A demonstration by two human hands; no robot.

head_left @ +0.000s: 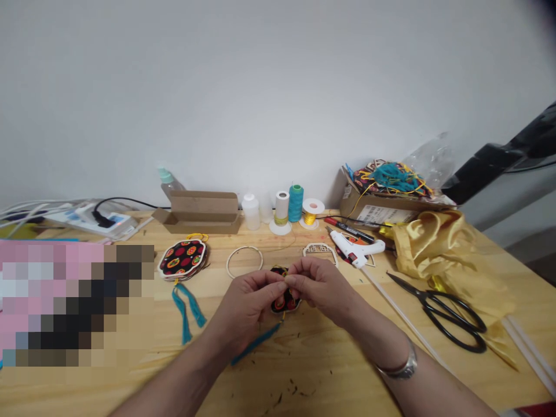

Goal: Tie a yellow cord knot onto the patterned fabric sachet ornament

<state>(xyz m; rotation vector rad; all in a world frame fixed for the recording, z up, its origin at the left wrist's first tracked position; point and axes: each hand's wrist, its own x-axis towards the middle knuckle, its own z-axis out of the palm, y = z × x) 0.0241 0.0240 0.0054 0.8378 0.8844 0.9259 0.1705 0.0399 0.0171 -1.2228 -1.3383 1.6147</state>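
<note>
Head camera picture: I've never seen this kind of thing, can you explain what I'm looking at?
This is one picture from a camera worn on a person's head, looking forward and down, so the two bare hands are that person's own. The left hand and right hand together pinch a small patterned ornament with a teal tassel, over a wooden table. On the table lie a similar ornament, a wooden ring, a white glue gun, black scissors, yellow fabric and thread spools.

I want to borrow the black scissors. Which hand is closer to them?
Right. The right hand lies left of the black scissors; the left hand is farther left. Both pinch the ornament.
</note>
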